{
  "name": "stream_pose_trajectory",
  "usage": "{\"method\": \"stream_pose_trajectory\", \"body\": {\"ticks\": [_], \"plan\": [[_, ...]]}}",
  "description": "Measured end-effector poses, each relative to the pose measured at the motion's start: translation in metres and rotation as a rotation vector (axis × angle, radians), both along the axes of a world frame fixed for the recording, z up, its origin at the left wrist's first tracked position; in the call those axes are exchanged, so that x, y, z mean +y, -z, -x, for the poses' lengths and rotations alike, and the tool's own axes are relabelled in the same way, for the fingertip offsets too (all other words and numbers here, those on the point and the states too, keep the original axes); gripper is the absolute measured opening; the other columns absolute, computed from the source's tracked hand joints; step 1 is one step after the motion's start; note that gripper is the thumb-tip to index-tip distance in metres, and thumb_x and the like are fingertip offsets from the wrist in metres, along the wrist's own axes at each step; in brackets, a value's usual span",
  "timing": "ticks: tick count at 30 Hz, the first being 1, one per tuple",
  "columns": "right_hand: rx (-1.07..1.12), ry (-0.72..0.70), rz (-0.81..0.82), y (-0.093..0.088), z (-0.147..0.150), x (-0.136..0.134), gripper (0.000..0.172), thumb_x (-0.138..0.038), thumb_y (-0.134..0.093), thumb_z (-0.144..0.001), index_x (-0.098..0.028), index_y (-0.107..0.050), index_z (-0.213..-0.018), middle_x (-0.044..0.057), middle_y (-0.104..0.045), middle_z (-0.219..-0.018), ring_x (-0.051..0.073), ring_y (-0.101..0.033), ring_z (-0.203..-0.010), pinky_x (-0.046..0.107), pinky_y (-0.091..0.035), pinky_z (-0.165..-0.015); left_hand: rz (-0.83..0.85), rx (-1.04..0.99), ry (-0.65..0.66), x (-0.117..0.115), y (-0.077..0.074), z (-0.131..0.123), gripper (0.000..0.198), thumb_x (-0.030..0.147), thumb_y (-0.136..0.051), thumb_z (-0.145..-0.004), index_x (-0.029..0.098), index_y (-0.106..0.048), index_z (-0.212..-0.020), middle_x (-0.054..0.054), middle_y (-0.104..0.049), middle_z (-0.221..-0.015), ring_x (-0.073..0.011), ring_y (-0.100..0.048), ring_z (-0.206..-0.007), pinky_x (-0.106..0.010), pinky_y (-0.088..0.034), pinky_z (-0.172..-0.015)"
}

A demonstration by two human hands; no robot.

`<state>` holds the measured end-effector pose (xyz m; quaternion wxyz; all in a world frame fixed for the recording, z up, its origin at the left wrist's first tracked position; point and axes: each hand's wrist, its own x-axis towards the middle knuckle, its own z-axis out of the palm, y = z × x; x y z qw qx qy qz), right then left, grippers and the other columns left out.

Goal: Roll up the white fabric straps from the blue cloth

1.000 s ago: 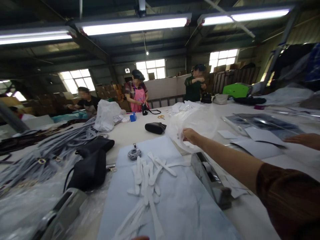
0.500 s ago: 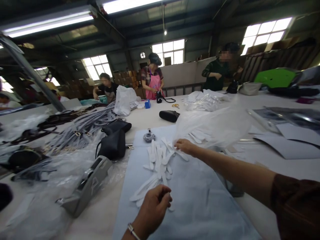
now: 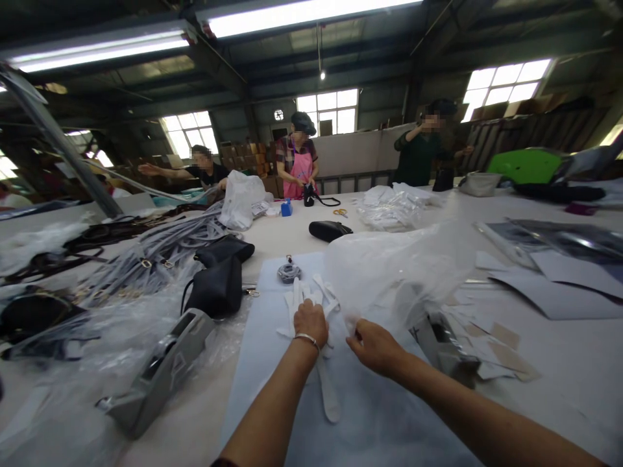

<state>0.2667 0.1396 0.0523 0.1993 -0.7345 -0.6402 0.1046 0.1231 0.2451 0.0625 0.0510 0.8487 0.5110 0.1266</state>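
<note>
My left hand, with a bracelet at its wrist, presses down on a pile of white tongue-shaped strips. Its fingers are curled round some of them, and the fingertips are hidden. One long strip sticks out below that hand. To the right, my right hand pinches the edge of a clear plastic bag, which billows up and away from me. Under the strips lies a pale blue sheet. A coiled grey strap rests behind the pile.
Tape dispensers stand to the left and right. Black bags, grey straps and loose plastic crowd the left side. A black pouch and scissors lie farther back. Several people work across the table.
My left hand has moved forward onto the strips. My right hand has come back toward me, drawing the plastic bag's edge along. The right tape dispenser and card pieces now show more.
</note>
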Motion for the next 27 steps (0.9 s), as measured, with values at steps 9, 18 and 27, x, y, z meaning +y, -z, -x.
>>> {"method": "stream_pose_trajectory", "body": {"ticks": [9, 18, 27], "plan": [[-0.038, 0.021, -0.101, 0.002, -0.012, -0.024, 0.035, -0.031, -0.06, -0.086, -0.008, -0.063, -0.112, 0.022, -0.064, -0.116, 0.034, -0.059, -0.112, 0.043, -0.043, -0.1, -0.053, 0.038, -0.053, -0.024, -0.035, 0.035, 0.023, 0.029, -0.052, -0.089, 0.014, -0.059, -0.105, -0.013, -0.068, -0.103, -0.027, -0.066, -0.097, -0.035, -0.049, -0.081], [0.027, 0.026, -0.647, -0.01, -0.015, -0.057, 0.055, -0.024, -0.058, -0.085, -0.003, -0.05, -0.135, 0.026, -0.054, -0.135, 0.035, -0.049, -0.128, 0.052, -0.04, -0.108, 0.085, -0.629, -0.107, -0.098, -0.043, 0.107, 0.047, 0.06, -0.063, -0.078, 0.018, -0.064, -0.099, 0.003, -0.056, -0.057, -0.0189, -0.056, -0.057, -0.03, -0.045, -0.06], [0.542, -0.512, -0.186, -0.036, 0.03, -0.093, 0.017, -0.031, -0.068, -0.081, -0.015, -0.069, -0.082, 0.001, -0.064, -0.073, 0.015, -0.056, -0.063, 0.028, -0.048, -0.063, 0.547, -0.924, 0.309, -0.144, -0.038, 0.084, 0.039, 0.045, -0.073, -0.081, 0.018, -0.062, -0.107, 0.005, -0.053, -0.066, -0.0089, -0.046, -0.058, -0.02, -0.038, -0.054]]}}
